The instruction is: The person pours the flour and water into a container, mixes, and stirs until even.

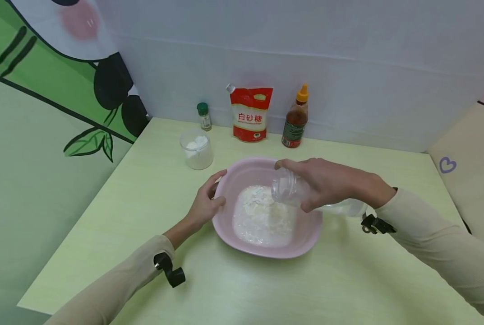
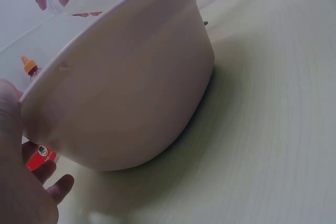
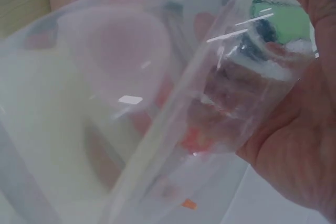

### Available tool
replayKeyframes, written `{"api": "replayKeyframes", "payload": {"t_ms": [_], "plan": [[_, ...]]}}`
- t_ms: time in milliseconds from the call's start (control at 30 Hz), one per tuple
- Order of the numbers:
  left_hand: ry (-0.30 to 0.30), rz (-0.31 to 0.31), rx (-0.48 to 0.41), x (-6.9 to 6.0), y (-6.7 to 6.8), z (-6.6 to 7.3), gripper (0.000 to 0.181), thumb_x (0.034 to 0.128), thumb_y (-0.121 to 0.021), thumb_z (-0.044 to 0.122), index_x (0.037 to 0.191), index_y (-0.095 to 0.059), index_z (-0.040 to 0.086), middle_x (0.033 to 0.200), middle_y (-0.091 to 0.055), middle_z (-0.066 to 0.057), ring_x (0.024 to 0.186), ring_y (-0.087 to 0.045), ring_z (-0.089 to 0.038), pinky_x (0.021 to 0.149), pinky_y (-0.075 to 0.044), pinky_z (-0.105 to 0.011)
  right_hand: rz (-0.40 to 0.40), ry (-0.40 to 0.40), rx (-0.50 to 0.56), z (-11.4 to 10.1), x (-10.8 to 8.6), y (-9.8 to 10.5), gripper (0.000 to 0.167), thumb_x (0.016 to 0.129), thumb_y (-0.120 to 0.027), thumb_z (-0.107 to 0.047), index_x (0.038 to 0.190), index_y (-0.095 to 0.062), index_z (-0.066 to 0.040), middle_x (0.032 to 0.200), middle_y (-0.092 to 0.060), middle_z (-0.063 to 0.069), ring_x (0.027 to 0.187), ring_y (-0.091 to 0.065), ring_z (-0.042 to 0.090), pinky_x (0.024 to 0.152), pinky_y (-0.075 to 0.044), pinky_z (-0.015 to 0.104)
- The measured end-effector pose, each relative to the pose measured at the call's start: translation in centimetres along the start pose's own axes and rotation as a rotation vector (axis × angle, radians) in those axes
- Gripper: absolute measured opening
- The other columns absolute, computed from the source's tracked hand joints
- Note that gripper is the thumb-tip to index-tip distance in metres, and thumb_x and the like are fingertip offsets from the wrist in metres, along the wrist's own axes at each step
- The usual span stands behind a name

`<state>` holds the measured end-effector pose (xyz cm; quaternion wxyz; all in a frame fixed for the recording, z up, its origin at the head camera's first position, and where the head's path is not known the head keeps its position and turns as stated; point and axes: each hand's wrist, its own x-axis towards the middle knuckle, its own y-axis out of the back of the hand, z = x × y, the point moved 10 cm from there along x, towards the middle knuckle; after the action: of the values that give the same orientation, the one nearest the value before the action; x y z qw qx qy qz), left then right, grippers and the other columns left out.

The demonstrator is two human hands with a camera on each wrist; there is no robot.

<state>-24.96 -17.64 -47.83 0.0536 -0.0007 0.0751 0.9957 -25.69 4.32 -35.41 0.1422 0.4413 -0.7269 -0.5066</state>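
Note:
A pink plastic basin (image 1: 224, 225) stands on the table, holding white powder, likely flour, in whitish liquid (image 1: 262, 225). My left hand (image 1: 202, 205) grips its left rim; in the left wrist view the fingers (image 2: 62, 187) lie along the outside of the wall. Over the basin's right side my right hand (image 1: 333, 180) holds a clear wide-mouthed bottle (image 1: 286, 188) tipped nearly flat, its mouth pointing left above the mixture. The see-through bottle body (image 3: 58, 108) fills much of the right wrist view. Whether liquid is running out cannot be made out.
Behind the basin stand a clear cup (image 1: 199, 158) with white contents, a small green-capped shaker (image 1: 204, 118), a red-and-white pouch of white sugar (image 1: 250, 115) and a brown sauce bottle (image 1: 295, 122) with an orange cap. A pale wall cloth (image 1: 347, 90) hangs behind the table (image 1: 144, 189).

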Motion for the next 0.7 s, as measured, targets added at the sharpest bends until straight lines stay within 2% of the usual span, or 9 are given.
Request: {"api": "replayKeyframes", "payload": {"t_ms": [300,700], "plan": [[0.009,0.001,-0.007,0.1,0.0,-0.2,0.082,0.0753,-0.048,-0.009,0.154,-0.037,0.012,0.146,-0.051,-0.026,0.118,-0.057,-0.042,0.076,-0.06,-0.03,0.0,-0.014,-0.005,0.4,-0.5,-0.2,0.084,0.071,-0.077,-0.015,0.145,-0.037,-0.025,0.113,-0.062,0.003,0.092,-0.057,0.019,0.072,-0.051,0.031],[0.019,0.0,-0.021,0.0,0.0,-0.1,0.082,0.0758,-0.048,-0.01,0.154,-0.036,0.012,0.147,-0.05,-0.027,0.119,-0.057,-0.043,0.074,-0.059,-0.028,0.016,-0.017,0.049,0.8,-1.3,0.0,0.082,0.071,-0.077,-0.011,0.142,-0.038,-0.024,0.113,-0.063,0.003,0.091,-0.059,0.02,0.07,-0.053,0.031]]}}
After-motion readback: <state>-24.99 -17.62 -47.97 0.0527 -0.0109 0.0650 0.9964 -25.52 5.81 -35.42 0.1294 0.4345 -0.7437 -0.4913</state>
